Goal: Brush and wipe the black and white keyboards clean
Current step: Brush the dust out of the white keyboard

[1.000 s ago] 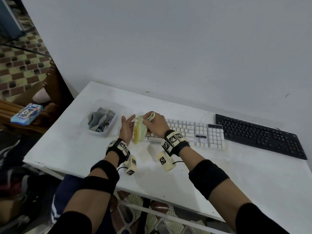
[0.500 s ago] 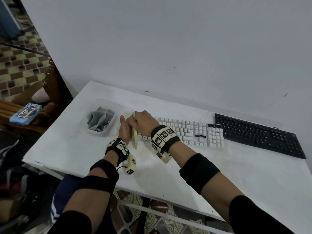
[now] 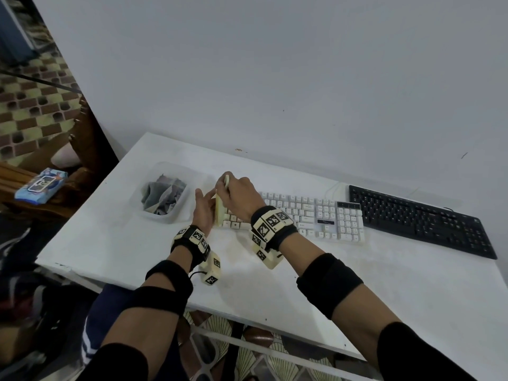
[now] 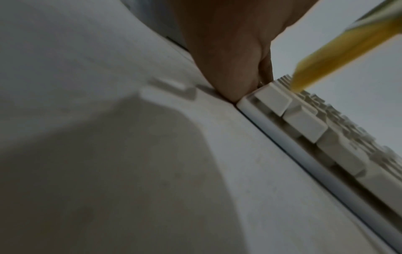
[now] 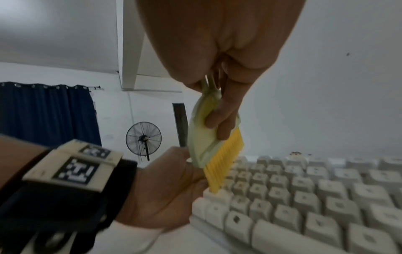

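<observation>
The white keyboard (image 3: 308, 215) lies across the middle of the white table (image 3: 110, 237), with the black keyboard (image 3: 420, 220) to its right. My right hand (image 3: 236, 193) grips a pale green brush (image 5: 204, 137) whose yellow bristles (image 5: 222, 163) touch the keys at the white keyboard's (image 5: 304, 197) left end. My left hand (image 3: 204, 207) lies with straight fingers against that left end, steadying it; the left wrist view shows it (image 4: 232, 68) touching the keyboard's (image 4: 304, 130) corner. The brush (image 4: 339, 55) comes down from the upper right there.
A clear plastic tub (image 3: 165, 193) of grey cloths stands just left of my hands. A blue wipe pack (image 3: 41, 185) rests on a wooden seat off the table's left side. The wall runs close behind the keyboards. A standing fan (image 5: 143, 137) is far behind.
My right hand has swept the brush leftward along the white keyboard to its left end. The left hand has stayed at that end.
</observation>
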Action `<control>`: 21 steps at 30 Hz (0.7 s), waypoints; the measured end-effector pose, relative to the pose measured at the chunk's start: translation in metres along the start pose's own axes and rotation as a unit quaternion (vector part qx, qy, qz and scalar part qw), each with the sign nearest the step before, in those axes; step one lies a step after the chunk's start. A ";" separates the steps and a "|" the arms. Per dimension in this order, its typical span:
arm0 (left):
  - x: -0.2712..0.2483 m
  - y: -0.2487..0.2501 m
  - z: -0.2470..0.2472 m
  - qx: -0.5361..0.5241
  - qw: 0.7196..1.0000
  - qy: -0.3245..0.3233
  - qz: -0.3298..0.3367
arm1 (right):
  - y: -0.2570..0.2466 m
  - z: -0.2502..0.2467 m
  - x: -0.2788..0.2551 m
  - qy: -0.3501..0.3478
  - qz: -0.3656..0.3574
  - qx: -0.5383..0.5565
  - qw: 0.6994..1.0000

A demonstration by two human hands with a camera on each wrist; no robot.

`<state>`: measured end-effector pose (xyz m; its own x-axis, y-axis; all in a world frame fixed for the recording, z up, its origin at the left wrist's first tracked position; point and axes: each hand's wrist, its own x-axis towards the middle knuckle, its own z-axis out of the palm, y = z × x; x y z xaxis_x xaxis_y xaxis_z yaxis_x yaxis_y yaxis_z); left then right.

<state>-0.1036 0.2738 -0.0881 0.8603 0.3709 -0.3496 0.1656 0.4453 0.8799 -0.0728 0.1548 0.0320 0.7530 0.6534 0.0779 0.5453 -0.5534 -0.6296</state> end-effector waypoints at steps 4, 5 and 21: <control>0.001 0.000 -0.001 0.006 1.000 0.000 -0.002 | 0.009 0.001 -0.019 0.049 -0.031 0.007 0.998; 0.002 -0.002 -0.002 0.003 1.000 0.002 -0.001 | 0.012 0.005 -0.027 0.047 -0.035 0.007 0.998; 0.001 -0.002 0.004 -0.008 0.999 0.029 0.014 | 0.055 -0.020 -0.052 0.125 0.095 0.132 0.979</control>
<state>-0.1010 0.2701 -0.0886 0.8347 0.4308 -0.3431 0.1332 0.4466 0.8848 -0.0744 0.0799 0.0092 0.9164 0.3862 0.1055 0.2968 -0.4784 -0.8265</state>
